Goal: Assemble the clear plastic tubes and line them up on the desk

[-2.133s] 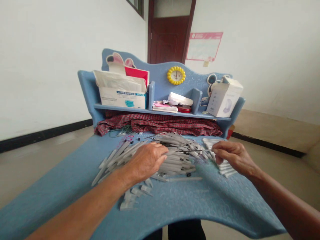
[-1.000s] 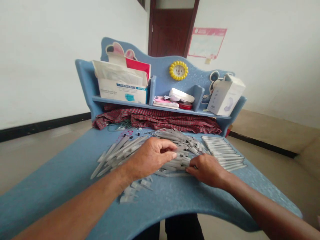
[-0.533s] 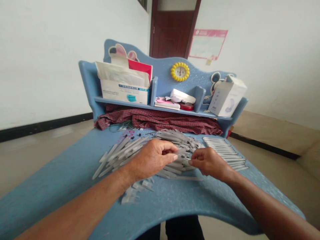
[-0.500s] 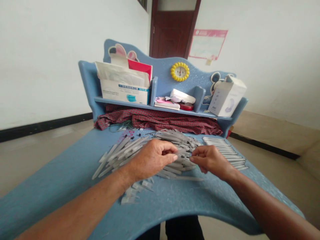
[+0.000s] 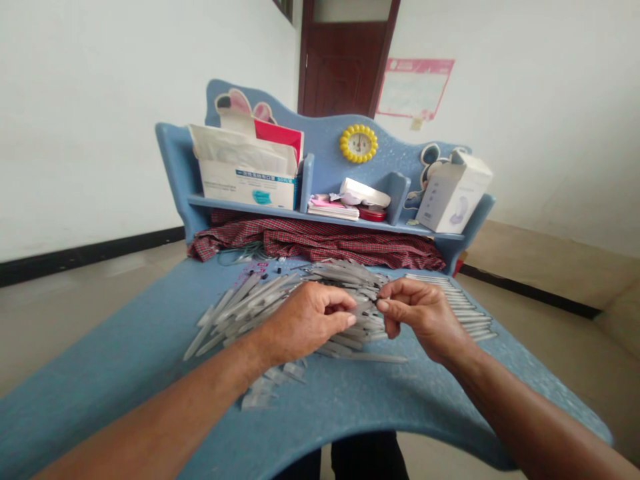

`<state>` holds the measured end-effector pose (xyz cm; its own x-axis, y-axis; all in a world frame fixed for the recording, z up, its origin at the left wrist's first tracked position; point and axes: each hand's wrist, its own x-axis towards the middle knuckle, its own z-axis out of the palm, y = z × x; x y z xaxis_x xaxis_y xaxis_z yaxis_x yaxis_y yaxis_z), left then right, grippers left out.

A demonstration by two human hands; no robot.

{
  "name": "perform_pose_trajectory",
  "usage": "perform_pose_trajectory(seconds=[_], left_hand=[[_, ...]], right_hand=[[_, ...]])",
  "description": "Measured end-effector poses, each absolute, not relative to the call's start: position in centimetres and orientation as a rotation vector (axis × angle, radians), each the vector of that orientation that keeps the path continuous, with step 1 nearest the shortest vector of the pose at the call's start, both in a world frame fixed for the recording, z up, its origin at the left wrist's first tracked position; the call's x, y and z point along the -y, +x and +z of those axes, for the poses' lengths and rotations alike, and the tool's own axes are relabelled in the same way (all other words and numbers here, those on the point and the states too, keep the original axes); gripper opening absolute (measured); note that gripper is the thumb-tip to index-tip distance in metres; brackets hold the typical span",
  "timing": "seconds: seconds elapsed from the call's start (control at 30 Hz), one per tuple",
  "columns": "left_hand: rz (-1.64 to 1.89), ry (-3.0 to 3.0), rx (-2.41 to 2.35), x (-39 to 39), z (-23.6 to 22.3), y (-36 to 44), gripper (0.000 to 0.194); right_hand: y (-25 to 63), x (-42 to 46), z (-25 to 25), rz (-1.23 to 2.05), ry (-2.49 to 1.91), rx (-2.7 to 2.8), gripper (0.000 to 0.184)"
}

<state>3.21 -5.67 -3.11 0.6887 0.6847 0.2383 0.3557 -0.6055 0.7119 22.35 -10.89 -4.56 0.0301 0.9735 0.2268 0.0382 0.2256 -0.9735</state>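
Note:
My left hand [image 5: 307,321] and my right hand [image 5: 420,315] meet in front of me above a loose heap of thin grey plastic tubes [image 5: 345,272]. Their fingertips close together on a small dark-tipped piece [image 5: 371,305], too small to identify exactly. More tubes [image 5: 240,307] fan out beneath and left of my left hand. A neat row of parallel tubes [image 5: 465,317] lies right of my right hand. Short translucent pieces [image 5: 265,390] lie nearer me, below my left hand. Both hands hide the heap's middle.
The tubes lie on a blue desk [image 5: 350,407], with a shelf [image 5: 310,219] behind holding a face-mask box [image 5: 247,190], papers, a red tin and a white box [image 5: 453,197]. A plaid cloth [image 5: 320,247] and tangled wires [image 5: 240,255] lie at the shelf's foot.
My right hand has lifted from the heap and turned inward, its fingertips now close by my left fingertips. My left hand has barely moved. The view has shifted slightly since the oldest frame.

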Motion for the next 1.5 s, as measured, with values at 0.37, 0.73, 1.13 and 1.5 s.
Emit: perform_pose_trajectory(seconds=[0.37,0.73,1.13,1.5], left_hand=[[0.631,2.243,-0.786,5.6,-3.2,3.2,0.020],[0.559,2.195,-0.739,5.7,-3.0,3.2,0.019],[0.475,2.257,-0.704,5.8,-2.7,3.1,0.018],[0.486,2.357,-0.707,5.6,-3.0,3.1,0.014]], right_hand=[[22.1,11.0,-4.5,0.971,-1.085,1.334,0.025],[22.4,10.8,-4.6,0.991,-1.103,1.403,0.023],[24.0,11.5,-3.2,0.704,-1.262,1.873,0.014],[23.9,11.2,-2.7,0.667,-1.341,2.118,0.039]])
